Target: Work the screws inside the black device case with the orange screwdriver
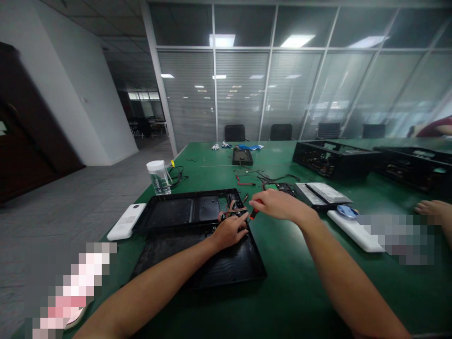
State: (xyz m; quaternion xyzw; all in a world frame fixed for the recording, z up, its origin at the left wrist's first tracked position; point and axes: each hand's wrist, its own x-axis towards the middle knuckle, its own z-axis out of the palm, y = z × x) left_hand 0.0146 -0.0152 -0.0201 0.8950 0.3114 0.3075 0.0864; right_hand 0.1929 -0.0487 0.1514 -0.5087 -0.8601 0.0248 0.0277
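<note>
One red screwdriver [253, 214] sits clasped in my right hand [273, 204], two o'clock off the black case [187, 227]; my left hand [229, 232], I can't tell.

Bottle [160, 177]: dark lettering [157, 185] is running along the clear side, too small for reading.
Readable words: none are showing.

The right hand [275, 204] partly hides the red-black tool [253, 214], its tip indistinct
</note>
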